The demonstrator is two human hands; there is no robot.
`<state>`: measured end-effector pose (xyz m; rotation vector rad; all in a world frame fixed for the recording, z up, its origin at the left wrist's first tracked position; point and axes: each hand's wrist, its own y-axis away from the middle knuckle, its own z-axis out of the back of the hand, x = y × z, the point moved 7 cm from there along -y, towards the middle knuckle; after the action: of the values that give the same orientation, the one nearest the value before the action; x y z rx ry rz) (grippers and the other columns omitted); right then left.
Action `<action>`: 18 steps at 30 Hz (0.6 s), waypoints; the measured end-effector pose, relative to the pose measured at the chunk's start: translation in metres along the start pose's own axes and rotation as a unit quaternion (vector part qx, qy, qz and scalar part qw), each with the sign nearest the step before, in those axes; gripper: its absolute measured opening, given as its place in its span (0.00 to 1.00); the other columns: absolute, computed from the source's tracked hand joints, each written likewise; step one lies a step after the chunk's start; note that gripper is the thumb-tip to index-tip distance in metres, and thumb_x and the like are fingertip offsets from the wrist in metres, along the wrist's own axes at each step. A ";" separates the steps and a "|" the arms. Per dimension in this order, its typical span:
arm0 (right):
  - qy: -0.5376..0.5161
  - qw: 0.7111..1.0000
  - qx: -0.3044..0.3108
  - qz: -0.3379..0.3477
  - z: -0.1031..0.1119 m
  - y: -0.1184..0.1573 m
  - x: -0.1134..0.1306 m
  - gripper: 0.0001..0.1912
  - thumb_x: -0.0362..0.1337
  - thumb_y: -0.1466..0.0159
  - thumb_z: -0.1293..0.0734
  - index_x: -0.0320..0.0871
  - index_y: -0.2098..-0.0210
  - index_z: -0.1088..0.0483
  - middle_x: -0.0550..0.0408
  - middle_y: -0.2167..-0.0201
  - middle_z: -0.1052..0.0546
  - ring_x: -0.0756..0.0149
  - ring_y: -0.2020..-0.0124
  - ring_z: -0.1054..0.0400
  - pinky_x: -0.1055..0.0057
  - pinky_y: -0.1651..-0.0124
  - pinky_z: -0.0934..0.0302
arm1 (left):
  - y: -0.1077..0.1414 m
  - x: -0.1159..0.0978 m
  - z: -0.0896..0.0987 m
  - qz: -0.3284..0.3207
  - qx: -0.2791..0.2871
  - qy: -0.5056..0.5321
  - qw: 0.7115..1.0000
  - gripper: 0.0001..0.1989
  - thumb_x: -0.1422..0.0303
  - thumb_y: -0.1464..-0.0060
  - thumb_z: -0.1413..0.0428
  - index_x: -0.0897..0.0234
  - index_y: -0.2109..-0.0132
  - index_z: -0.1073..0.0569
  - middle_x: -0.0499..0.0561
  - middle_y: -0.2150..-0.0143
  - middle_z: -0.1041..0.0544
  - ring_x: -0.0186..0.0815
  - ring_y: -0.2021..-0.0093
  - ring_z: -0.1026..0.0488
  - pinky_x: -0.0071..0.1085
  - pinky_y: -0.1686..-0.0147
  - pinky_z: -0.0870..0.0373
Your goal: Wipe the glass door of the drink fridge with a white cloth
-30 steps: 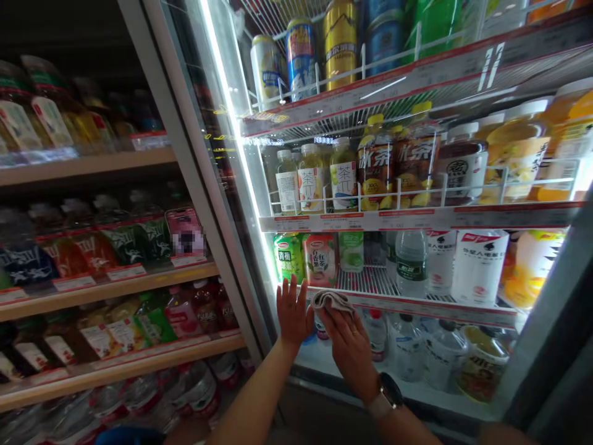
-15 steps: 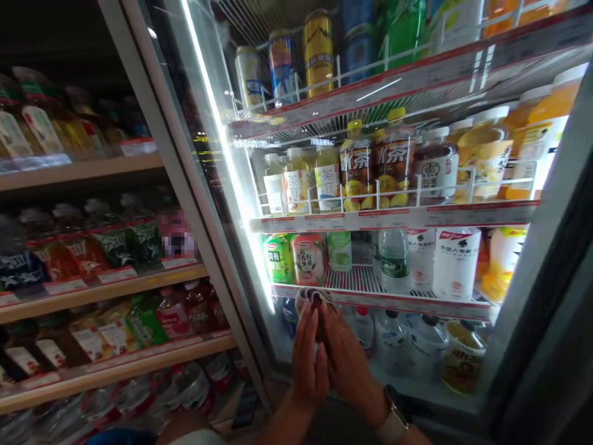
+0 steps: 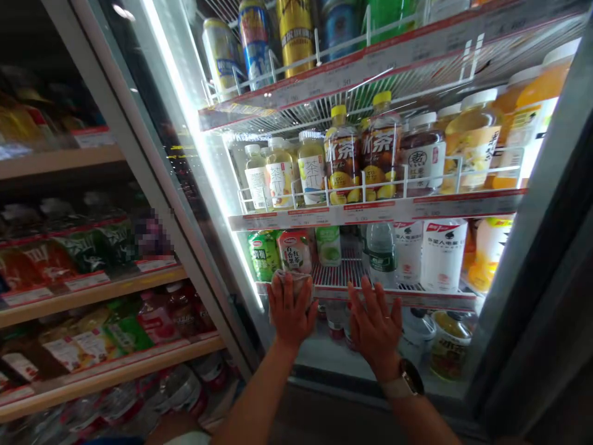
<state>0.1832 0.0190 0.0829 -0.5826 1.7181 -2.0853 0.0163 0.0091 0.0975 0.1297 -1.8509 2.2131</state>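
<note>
The lit drinks fridge (image 3: 532, 247) stands a little more to the left in the view than half a second before, and the two hands, which were then side by side at the cloth, are now well apart. The left hand (image 3: 291, 318) is flat over the cloth, fingers pointing upward and spread, not clenched. The right hand (image 3: 376, 324) is also spread, holding nothing, its fingertips before the lower shelf edge (image 3: 430, 299); a watch (image 3: 411, 376) is on its wrist. The cloth (image 3: 298, 280) lies under the left fingers, just below the red bottle (image 3: 294, 247)
</note>
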 end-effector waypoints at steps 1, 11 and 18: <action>0.012 1.000 -0.005 0.001 -0.002 0.001 0.000 0.31 0.33 0.31 0.43 0.50 0.30 0.49 0.49 0.37 0.32 0.57 0.32 0.45 0.52 0.28 0.64 | 0.002 0.001 -0.001 -0.001 -0.004 0.003 1.000 0.35 0.64 0.41 0.45 0.56 0.30 0.47 0.56 0.25 0.57 0.55 0.27 0.60 0.57 0.31 0.55; 0.001 1.000 -0.023 0.001 0.000 0.002 0.003 0.31 0.34 0.32 0.42 0.53 0.31 0.48 0.51 0.37 0.32 0.59 0.33 0.43 0.56 0.29 0.62 | 0.104 -0.004 0.004 -0.101 0.068 -0.035 0.992 0.22 0.72 0.42 0.48 0.56 0.41 0.30 0.55 0.46 0.23 0.44 0.41 0.30 0.46 0.35 0.43; -0.020 1.000 -0.022 0.001 -0.001 0.006 0.002 0.30 0.33 0.32 0.42 0.55 0.32 0.46 0.52 0.36 0.32 0.60 0.33 0.42 0.57 0.29 0.61 | 0.064 0.022 0.002 -0.191 0.084 -0.016 0.978 0.16 0.64 0.39 0.50 0.46 0.46 0.26 0.48 0.46 0.23 0.41 0.42 0.30 0.45 0.32 0.51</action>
<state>0.1817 0.0175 0.0771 -0.6319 1.7442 -2.0264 -0.0214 -0.0006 0.0414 0.5102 -1.4955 2.0961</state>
